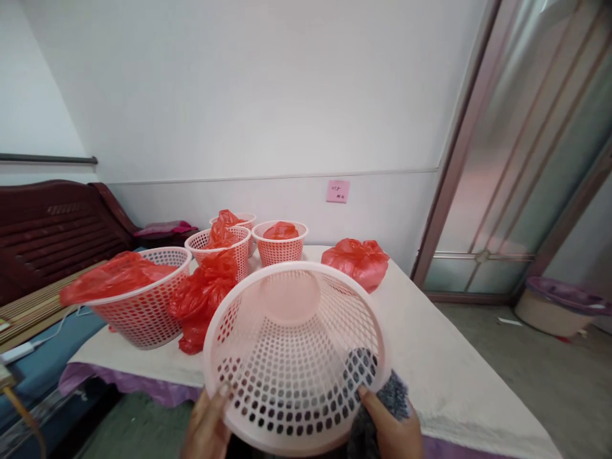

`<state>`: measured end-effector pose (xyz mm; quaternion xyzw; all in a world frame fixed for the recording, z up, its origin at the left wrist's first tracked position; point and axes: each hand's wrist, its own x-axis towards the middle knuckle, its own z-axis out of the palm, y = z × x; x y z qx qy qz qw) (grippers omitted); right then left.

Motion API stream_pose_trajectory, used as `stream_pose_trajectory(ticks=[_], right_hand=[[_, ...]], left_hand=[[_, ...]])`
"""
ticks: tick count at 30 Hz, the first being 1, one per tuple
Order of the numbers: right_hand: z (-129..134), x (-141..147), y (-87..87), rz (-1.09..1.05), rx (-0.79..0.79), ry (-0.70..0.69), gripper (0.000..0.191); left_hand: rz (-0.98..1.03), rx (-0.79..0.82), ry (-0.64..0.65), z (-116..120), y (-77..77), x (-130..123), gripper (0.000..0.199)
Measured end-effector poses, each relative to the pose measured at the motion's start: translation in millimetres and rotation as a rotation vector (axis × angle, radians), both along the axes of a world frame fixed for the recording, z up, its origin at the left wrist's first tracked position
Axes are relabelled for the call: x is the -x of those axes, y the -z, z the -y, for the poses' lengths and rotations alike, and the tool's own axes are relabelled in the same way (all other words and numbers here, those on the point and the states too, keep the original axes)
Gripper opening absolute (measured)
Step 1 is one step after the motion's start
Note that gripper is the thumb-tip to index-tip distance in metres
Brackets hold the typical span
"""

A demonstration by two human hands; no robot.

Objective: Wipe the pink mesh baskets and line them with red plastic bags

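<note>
An empty pale pink plastic basket (291,299) with many holes is tilted toward me at the table's front edge, so I look into it. My left hand (208,422) is closed on the left of its rim, thumb on the inside. On the right, my right hand (396,428) grips the rim, also with the thumb inside. Under that hand a dark grey fuzzy cloth (394,394) is bunched against the basket's outer wall and shows through the holes. The fingers behind the basket are hidden.
A knotted red plastic bag (204,299) stands left of the basket, beside a larger basket (143,319) holding another red bag. Several baskets with red bags, including one basket (280,250), stand behind. A red bag (356,262) lies back right on the white-covered table (459,382).
</note>
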<state>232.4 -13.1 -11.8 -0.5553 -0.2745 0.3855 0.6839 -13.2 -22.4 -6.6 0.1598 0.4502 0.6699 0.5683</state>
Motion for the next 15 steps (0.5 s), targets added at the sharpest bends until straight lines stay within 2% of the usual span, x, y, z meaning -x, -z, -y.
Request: stream_pose_trajectory(ticks=[3,6,8,10,12,15], right_hand=[[2,-13,-8.2,0.030,0.098,-0.035,0.048],[3,-12,-20.6,0.023,0.051,0.002,0.052],[2,-5,-24.4,-0.031,0.016,0.026,0.055],[3,10,-20.0,-0.092,0.002,-0.011,0.059],[5,32,-7.2,-0.132,0.000,-0.073,0.058],[9,65,17.3,-0.213,0.037,-0.112,0.051]], left_hand=[[-0.060,0.009,0.076,-2,-16.4,19,0.074],[-0.022,0.065,0.076,-2,-17.3,16,0.071],[0.013,0.076,0.024,-2,-10.3,7,0.068],[0.043,0.058,-0.030,-3,0.5,-5,0.067],[0.059,0.046,-0.058,-2,13.8,-20,0.062],[0.025,0.057,-0.068,4,33.8,-45,0.036]])
